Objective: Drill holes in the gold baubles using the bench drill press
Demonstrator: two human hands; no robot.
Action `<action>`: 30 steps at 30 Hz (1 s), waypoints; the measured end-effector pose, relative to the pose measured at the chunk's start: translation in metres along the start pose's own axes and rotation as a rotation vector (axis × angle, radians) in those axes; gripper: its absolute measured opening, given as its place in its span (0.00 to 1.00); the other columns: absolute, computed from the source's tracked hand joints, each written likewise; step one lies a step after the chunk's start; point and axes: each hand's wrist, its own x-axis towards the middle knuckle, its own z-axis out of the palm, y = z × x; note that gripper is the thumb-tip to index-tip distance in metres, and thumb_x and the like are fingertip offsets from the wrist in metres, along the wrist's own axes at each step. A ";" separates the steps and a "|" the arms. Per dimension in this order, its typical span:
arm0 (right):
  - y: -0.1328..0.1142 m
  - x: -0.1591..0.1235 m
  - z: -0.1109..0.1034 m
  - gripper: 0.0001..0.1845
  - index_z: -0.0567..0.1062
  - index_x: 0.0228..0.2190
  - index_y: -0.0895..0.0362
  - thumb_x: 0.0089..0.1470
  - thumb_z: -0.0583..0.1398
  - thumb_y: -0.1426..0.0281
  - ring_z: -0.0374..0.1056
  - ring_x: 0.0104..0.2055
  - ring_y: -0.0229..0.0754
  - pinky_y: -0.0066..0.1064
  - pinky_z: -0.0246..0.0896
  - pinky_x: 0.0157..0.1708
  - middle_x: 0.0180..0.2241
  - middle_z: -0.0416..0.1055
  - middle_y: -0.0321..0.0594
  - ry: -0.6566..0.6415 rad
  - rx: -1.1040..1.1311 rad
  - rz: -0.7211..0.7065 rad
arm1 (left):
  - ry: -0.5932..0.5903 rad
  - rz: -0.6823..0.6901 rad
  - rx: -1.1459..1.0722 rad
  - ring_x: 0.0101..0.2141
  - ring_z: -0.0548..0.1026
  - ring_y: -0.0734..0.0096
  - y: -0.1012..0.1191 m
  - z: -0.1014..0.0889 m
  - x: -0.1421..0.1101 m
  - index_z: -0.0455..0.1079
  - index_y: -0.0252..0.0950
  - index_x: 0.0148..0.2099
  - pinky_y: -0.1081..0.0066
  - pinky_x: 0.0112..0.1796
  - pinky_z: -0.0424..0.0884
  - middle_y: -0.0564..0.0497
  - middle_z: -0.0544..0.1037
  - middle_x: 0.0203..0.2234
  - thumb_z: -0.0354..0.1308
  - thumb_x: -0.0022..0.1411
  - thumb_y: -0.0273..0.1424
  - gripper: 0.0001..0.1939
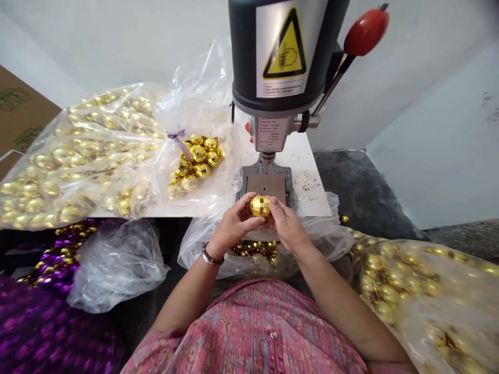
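Observation:
A shiny gold ball with mirror-like facets (260, 205) is held between both hands, just in front of the drill press base. My left hand (236, 222) has its fingers around the ball's left side. On the other side, my right hand (287, 222) grips it with the thumb against its surface. Behind the ball lies a brown plate (266, 182) with a small hole, below the chuck (267, 157) of the drill press (273, 129). Under my hands, an open plastic bag (323, 236) holds more gold balls (253, 250).
Clear bags of gold balls (86, 150) cover the table's left side, one open with balls (198, 153) showing. Another full bag (405, 280) stands at lower right. Purple items (50, 322) and crumpled plastic (120, 265) lie at left. A red-knobbed lever (366, 32) sticks out right.

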 end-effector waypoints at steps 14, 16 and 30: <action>-0.003 -0.006 -0.043 0.49 0.82 0.47 0.56 0.49 0.70 0.24 0.69 0.31 0.31 0.25 0.62 0.28 0.37 0.79 0.39 0.136 0.003 -0.062 | 0.145 -0.130 0.351 0.43 0.84 0.64 0.025 -0.015 0.078 0.84 0.37 0.59 0.68 0.47 0.80 0.47 0.90 0.46 0.79 0.58 0.39 0.28; -0.003 -0.007 -0.044 0.48 0.82 0.47 0.56 0.50 0.70 0.25 0.69 0.31 0.31 0.25 0.62 0.28 0.37 0.79 0.39 0.128 0.003 -0.056 | 0.133 -0.130 0.417 0.43 0.83 0.65 0.026 -0.012 0.078 0.84 0.37 0.60 0.68 0.46 0.80 0.47 0.90 0.46 0.78 0.59 0.38 0.28; -0.007 -0.013 -0.053 0.48 0.83 0.47 0.57 0.51 0.69 0.25 0.69 0.30 0.33 0.27 0.62 0.27 0.35 0.79 0.41 0.117 -0.068 -0.045 | 0.028 -0.041 0.685 0.47 0.85 0.61 0.029 0.003 0.091 0.84 0.34 0.66 0.64 0.53 0.83 0.44 0.90 0.53 0.78 0.59 0.32 0.33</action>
